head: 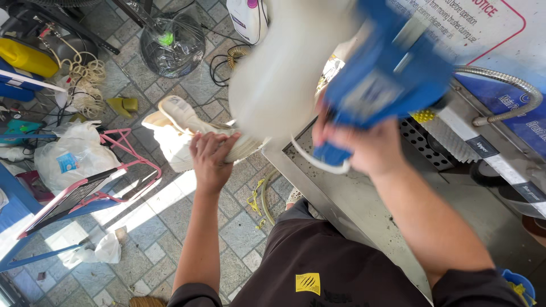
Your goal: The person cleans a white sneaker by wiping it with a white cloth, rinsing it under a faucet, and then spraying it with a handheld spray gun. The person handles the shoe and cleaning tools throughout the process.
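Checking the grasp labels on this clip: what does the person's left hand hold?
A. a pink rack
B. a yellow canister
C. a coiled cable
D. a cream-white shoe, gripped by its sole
D: the left hand grips the pale shoe by its ribbed sole, above the paved floor.

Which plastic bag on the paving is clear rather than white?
The clear plastic bag at top centre, dark contents showing through. The white plastic bag by the pink wire rack is opaque.

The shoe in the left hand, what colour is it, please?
Cream-white shoe, gripped by the left hand; head view.
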